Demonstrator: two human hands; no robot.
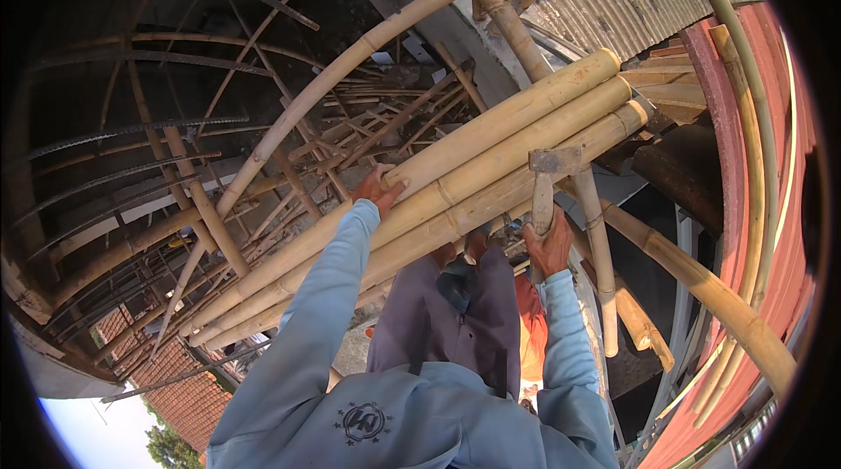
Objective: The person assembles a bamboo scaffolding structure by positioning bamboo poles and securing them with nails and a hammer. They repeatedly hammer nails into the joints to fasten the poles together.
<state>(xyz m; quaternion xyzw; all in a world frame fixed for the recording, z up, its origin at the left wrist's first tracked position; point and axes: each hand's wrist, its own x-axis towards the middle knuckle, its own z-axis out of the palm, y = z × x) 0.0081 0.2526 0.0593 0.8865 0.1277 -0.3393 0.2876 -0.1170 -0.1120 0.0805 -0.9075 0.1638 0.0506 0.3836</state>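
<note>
Three thick yellow bamboo poles (517, 126) lie side by side in front of me, slanting from lower left to upper right. My left hand (379, 191) grips the farthest of them near its middle, with the fingers curled over its side. In my right hand (550, 246) is a hammer (543, 202) with a short wooden handle, held upright with the metal head on top. The hammer's head overlaps the nearest pole in view; I cannot tell whether they touch. Beside it, a thinner bamboo pole (597, 263) hangs downward.
Bamboo scaffold poles (346, 62) cross around me, and a curved one (701, 281) runs at the right. Steel rebar (140, 129) sticks out at the left. Loose wood (385, 132) lies far below. Corrugated roofing (644, 0) and red metal sheets (771, 162) border the right.
</note>
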